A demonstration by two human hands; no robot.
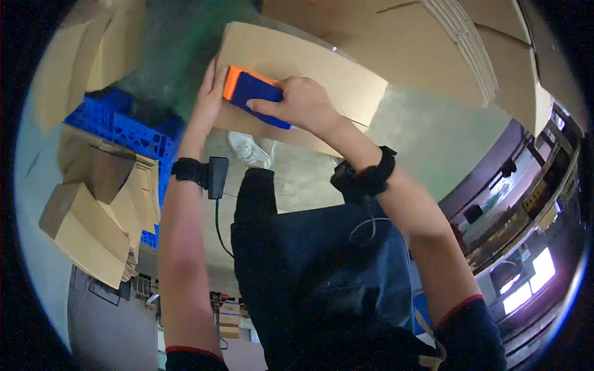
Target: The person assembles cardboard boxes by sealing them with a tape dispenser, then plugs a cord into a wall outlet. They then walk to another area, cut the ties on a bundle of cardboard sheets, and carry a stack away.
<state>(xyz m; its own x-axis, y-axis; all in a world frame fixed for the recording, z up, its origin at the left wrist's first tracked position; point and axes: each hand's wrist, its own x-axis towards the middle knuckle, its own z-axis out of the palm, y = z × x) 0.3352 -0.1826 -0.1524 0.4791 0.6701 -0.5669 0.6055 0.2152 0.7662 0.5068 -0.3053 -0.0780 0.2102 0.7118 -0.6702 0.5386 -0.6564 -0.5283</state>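
Two hands: both at the cardboard piece (334, 71).
Right hand (307, 106): closed around one end of the blue-and-orange block (255, 88), thumb along its top, probably for control.
Left hand (209, 96): fingers nearly straight at the cardboard's left edge, likely bracing it; can't tell if gripping.
Block spot: over the cardboard, orange end just beside the left hand.
Blue crate (158, 143): left side, contents can't tell.
Folded cardboard (93, 232): near crate, insides unclear.
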